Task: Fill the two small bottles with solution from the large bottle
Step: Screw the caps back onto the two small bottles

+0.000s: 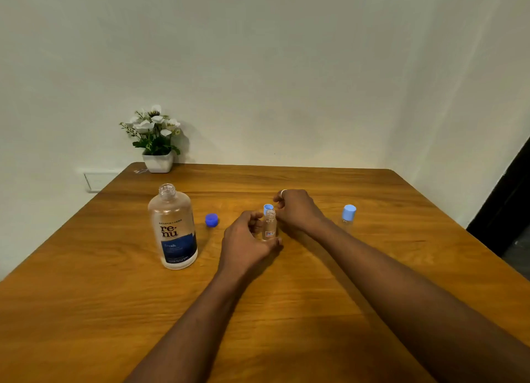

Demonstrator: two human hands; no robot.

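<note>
large bottle (173, 227) stands upright on the table (286, 311), neck open. its dark blue cap (211, 220) lies just to its right. further right, my left hand (246, 239) grips the first small bottle (269, 225), upright and uncapped. my right hand (298, 210), fingers curled, pinches the pale blue cap (267, 207) just behind that bottle's mouth. second small bottle (348, 216), capped, stands farthest right of the large bottle, apart from both hands.
</note>
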